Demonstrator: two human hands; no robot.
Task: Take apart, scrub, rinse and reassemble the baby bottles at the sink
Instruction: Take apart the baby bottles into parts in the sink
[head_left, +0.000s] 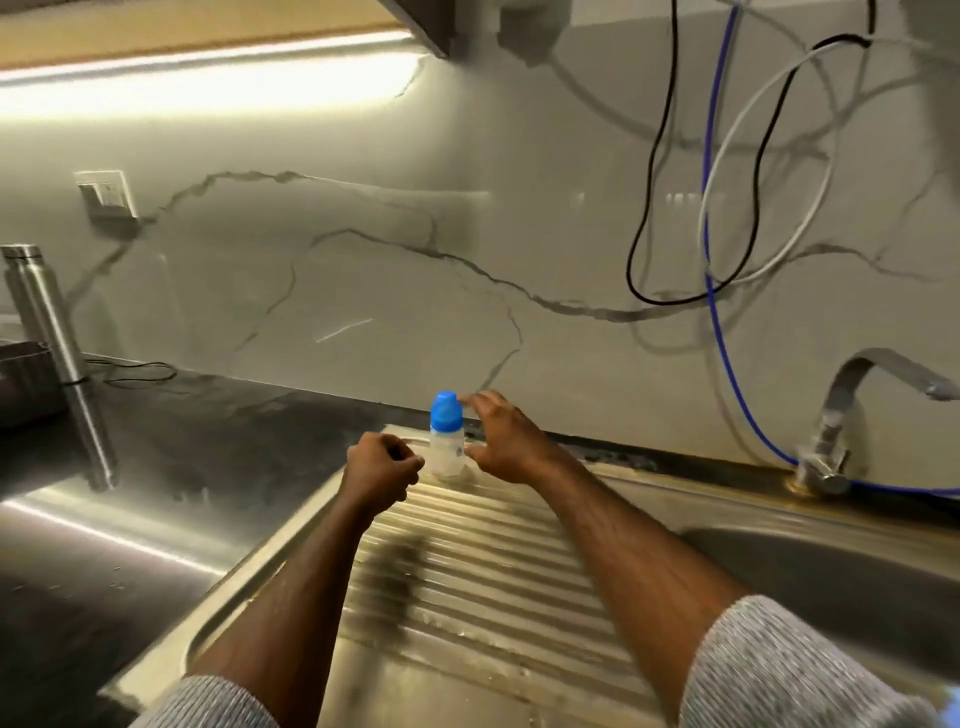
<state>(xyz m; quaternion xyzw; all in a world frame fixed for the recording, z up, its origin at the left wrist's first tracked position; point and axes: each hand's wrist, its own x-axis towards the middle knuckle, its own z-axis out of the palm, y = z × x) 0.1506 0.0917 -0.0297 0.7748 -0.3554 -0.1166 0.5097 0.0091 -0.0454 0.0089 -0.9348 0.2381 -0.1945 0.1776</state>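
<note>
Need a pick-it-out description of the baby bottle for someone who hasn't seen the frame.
Start at the steel sink on the right and move left onto its ribbed drainboard. At the drainboard's far edge, by the marble wall, the bottle stands upright between the left hand and the right hand. It is small and clear with a blue cap, unlike the tall steel flask far left.

Lower right of the frame: sink basin (831, 571) cut off by the right edge, drain out of sight. Tap spout (883, 369) clipped at the right edge, outlet unseen. Blue hose (727, 364) and cables (649, 208) running out past the top edge, ends hidden. Far left: dark container (26, 379) cropped by the edge, contents unreadable. Bottle label (457, 451) too small to read. Inside of left grip (382, 470) hidden behind curled fingers. Dark smear (395, 577) on drainboard (493, 587) blurred, nature unclear.
</note>
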